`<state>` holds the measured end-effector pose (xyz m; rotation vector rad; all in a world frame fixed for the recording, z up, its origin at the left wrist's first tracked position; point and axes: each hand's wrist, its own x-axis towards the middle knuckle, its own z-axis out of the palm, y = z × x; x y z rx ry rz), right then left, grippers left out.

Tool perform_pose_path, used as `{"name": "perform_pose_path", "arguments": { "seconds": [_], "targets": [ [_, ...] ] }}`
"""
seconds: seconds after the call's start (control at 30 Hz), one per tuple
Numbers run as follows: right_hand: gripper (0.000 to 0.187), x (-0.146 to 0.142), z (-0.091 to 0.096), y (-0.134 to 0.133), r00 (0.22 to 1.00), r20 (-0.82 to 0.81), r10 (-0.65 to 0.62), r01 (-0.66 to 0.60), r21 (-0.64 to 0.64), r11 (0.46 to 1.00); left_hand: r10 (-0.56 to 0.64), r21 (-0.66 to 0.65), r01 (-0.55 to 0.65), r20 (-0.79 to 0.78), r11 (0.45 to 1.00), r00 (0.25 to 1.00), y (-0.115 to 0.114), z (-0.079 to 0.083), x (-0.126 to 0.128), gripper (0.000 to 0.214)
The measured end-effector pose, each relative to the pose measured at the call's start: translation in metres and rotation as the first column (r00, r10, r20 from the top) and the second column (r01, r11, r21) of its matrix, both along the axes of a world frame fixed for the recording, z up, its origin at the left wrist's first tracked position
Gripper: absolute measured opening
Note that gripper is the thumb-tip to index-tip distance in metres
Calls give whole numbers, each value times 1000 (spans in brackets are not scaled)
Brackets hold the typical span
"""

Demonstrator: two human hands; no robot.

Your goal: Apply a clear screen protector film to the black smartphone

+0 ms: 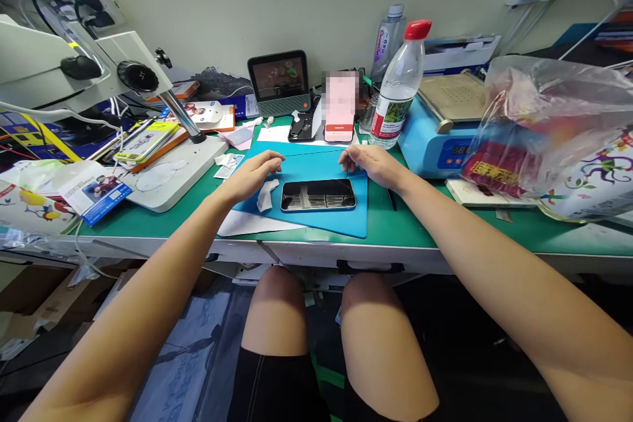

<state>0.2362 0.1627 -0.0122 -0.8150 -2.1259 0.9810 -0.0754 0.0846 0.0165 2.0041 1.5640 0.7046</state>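
Note:
A dark phone (318, 196) lies face up on the blue mat (346, 221), its glossy screen reflecting pale stripes. My left hand (254, 175) is above the mat, behind the phone's left end, fingers curled and pinched together. Opposite it, my right hand (370, 163) is closed at the fingertips, above the phone's right back corner. Between them runs a thin dark line (312, 153), either a fine wire or the edge of a clear sheet; I cannot tell which. A crumpled white tissue (268, 196) is beside the phone, below my left hand.
Behind the mat stand a smart display (278, 79), a lit phone (339, 105) and a red-capped bottle (399, 86). At right are a blue heating device (430, 135) and a plastic bag (558, 138). A microscope stand (173, 178) occupies the left.

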Motion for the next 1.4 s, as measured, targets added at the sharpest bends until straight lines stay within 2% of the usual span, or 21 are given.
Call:
{"name": "perform_pose_path", "arguments": {
  "seconds": [0.13,0.23,0.33,0.47,0.63,0.73,0.83,0.93,1.03,1.13,1.27,1.4],
  "targets": [
    [77,1,3,0,998,17,-65,64,42,997,102,88,-94,-85,992,991,-23,-1,-21,50],
    [78,0,3,1,993,24,-112,109,77,991,88,102,-74,-146,992,985,-44,-7,-30,44],
    [79,-1,2,3,987,30,-155,150,121,981,74,124,-52,-182,991,980,-59,-16,-25,39],
    [82,-2,1,6,977,50,-208,194,203,960,120,207,-80,-192,975,974,-61,-26,-11,31],
    [82,-3,3,5,970,32,-241,222,284,933,186,313,-122,-182,942,966,-60,-25,1,26],
    [81,-3,5,5,969,4,-249,233,333,914,201,384,-111,-204,917,958,-63,-24,15,28],
    [79,-4,4,5,977,38,-210,182,360,915,127,406,-6,-274,914,953,-66,-26,39,31],
    [76,-4,1,6,981,83,-177,132,387,912,-2,371,143,-355,918,935,-70,-30,67,36],
    [70,-4,0,6,978,97,-183,129,403,906,-61,301,224,-468,927,882,-71,-32,93,51],
    [62,-4,1,6,978,101,-184,129,406,905,-95,225,258,-553,940,828,-68,-29,117,64],
    [50,-5,2,4,980,98,-175,124,389,913,-148,179,286,-544,942,826,-63,-24,141,75],
    [33,-6,3,1,979,117,-169,118,357,927,-114,187,257,-555,948,824,-66,-24,140,75]
  ]
}}
